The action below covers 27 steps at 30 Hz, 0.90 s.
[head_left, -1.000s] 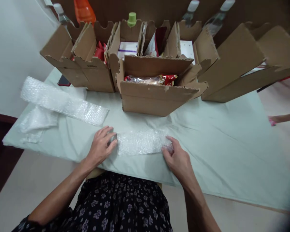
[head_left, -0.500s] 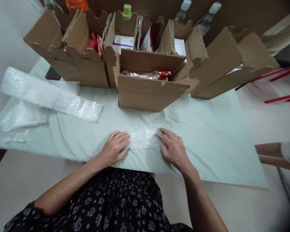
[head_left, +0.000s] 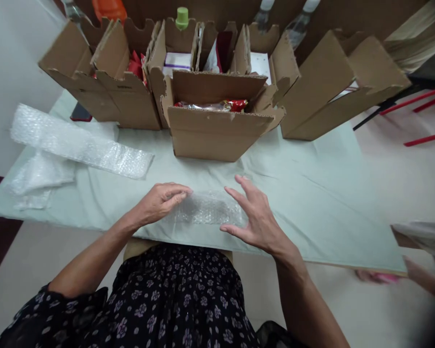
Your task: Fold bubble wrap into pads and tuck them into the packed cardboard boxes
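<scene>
A small flat piece of bubble wrap (head_left: 212, 209) lies on the pale green cloth near the table's front edge. My left hand (head_left: 162, 200) is over its left end, thumb and fingers brought together; whether they pinch the film's edge is too small to tell. At the right end my right hand (head_left: 256, 215) is spread wide, thumb and fingers apart, holding nothing. Behind the wrap stands an open cardboard box (head_left: 217, 134) with red and clear packets inside.
More open cardboard boxes (head_left: 121, 99) line the back, with bottles behind them. Longer bubble wrap (head_left: 83, 142) lies at the left, near a dark phone-like object (head_left: 80, 112). The table (head_left: 311, 193) ends at the right, where part of a person shows.
Both hands have lifted off the bubble wrap. My left hand's fingers have come together and it has shifted left; my right hand has opened wide. The person at the right has moved.
</scene>
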{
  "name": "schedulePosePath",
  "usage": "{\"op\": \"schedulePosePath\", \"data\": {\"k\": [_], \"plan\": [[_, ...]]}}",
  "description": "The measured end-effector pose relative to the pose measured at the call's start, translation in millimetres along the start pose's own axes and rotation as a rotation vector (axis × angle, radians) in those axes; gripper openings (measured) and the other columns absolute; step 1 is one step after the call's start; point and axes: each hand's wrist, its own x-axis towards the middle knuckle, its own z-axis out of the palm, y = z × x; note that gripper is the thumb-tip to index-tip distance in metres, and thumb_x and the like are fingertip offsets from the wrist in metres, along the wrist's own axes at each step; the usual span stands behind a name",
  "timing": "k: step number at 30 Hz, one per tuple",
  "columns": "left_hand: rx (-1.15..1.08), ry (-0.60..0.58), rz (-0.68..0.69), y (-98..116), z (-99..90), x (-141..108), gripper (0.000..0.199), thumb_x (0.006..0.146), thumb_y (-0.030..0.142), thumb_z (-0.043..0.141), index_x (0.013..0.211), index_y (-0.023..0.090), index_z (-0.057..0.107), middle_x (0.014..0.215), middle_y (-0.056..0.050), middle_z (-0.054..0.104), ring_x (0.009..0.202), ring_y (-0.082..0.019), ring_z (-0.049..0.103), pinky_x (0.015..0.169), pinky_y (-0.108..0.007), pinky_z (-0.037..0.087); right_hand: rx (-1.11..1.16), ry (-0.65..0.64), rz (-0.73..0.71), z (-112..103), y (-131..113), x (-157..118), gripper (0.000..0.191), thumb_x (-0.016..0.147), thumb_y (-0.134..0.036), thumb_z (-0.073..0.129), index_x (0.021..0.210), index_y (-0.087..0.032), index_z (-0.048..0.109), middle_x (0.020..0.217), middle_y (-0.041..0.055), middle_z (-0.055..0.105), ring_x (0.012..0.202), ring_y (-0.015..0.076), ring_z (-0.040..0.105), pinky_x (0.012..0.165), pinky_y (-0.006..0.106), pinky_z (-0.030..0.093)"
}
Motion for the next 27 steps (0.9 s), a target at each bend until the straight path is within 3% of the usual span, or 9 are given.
{"op": "schedulePosePath", "data": {"k": [3,6,9,13,15,17,20,23,27], "plan": [[0.033,-0.004,-0.034,5.5,-12.5,12.6,0.029,0.099,0.035,0.055,0.107,0.021,0.079,0.099,-0.004,0.082,0.089,-0.019,0.076,0.083,-0.032,0.06,0.122,-0.038,0.132,5.6,-0.4,12.3,0.038,0.096,-0.043,0.061,0.129,-0.024,0.067,0.122,0.0109,0.076,0.115,0.0302,0.07,0.102,0.05,0.051],[0.214,0.024,-0.078,-7.5,-18.9,35.3,0.024,0.096,0.027,0.057,0.108,0.021,0.077,0.098,-0.003,0.082,0.087,-0.02,0.076,0.086,-0.036,0.06,0.235,0.0,0.352,16.3,13.7,25.9,0.027,0.095,-0.035,0.059,0.115,-0.023,0.072,0.089,0.0052,0.078,0.085,0.0244,0.074,0.085,0.041,0.057],[0.449,0.165,-0.097,-26.4,-15.4,50.1,0.03,0.091,0.017,0.059,0.118,0.018,0.074,0.113,-0.009,0.079,0.105,-0.027,0.073,0.1,-0.048,0.056,0.153,0.218,0.395,23.7,28.1,32.2,0.04,0.09,-0.039,0.066,0.123,-0.017,0.068,0.099,0.0103,0.078,0.092,0.0285,0.073,0.088,0.046,0.057],[0.613,0.424,0.06,-29.9,11.8,33.0,0.047,0.095,0.019,0.058,0.142,0.015,0.057,0.137,-0.018,0.066,0.13,-0.033,0.06,0.111,-0.056,0.047,-0.131,0.554,0.267,29.1,20.9,26.7,0.04,0.095,-0.035,0.062,0.131,-0.017,0.063,0.134,0.0185,0.069,0.122,0.0345,0.064,0.104,0.055,0.048],[0.629,0.372,0.205,-24.0,34.0,18.1,0.05,0.1,0.025,0.054,0.149,0.017,0.049,0.15,-0.018,0.058,0.143,-0.033,0.05,0.117,-0.055,0.042,-0.164,0.47,0.169,38.0,6.0,27.4,0.039,0.098,-0.027,0.056,0.136,-0.02,0.061,0.141,0.0163,0.065,0.131,0.033,0.06,0.109,0.054,0.045],[0.659,0.2,0.319,-21.6,55.1,9.1,0.058,0.103,0.036,0.051,0.156,0.016,0.04,0.162,-0.018,0.046,0.154,-0.034,0.037,0.124,-0.054,0.033,-0.156,0.254,0.074,53.0,-8.4,34.8,0.046,0.098,-0.022,0.05,0.144,-0.02,0.057,0.152,0.0151,0.058,0.142,0.0317,0.052,0.114,0.052,0.042],[0.744,-0.023,0.291,-33.3,69.0,9.1,0.072,0.103,0.052,0.047,0.16,0.009,0.031,0.167,-0.023,0.037,0.159,-0.035,0.029,0.129,-0.055,0.021,-0.185,-0.051,0.012,76.5,-13.8,48.7,0.056,0.101,-0.031,0.048,0.154,-0.012,0.048,0.162,0.017,0.047,0.152,0.0323,0.04,0.12,0.049,0.037],[0.83,-0.1,0.169,-55.8,55.4,8.3,0.074,0.104,0.055,0.045,0.159,0.008,0.034,0.169,-0.023,0.033,0.16,-0.036,0.026,0.129,-0.058,0.016,-0.281,-0.135,0.05,81.4,4.3,45.3,0.065,0.103,-0.046,0.048,0.157,-0.011,0.044,0.165,0.0171,0.043,0.154,0.0345,0.037,0.124,0.054,0.03],[0.874,-0.022,0.025,-73.0,24.5,-18.0,0.073,0.104,0.055,0.044,0.16,0.009,0.033,0.171,-0.023,0.028,0.16,-0.038,0.024,0.129,-0.059,0.017,-0.39,-0.033,0.16,53.8,37.5,2.7,0.061,0.105,-0.045,0.046,0.156,-0.012,0.044,0.162,0.0185,0.048,0.151,0.036,0.042,0.12,0.058,0.034]]}}
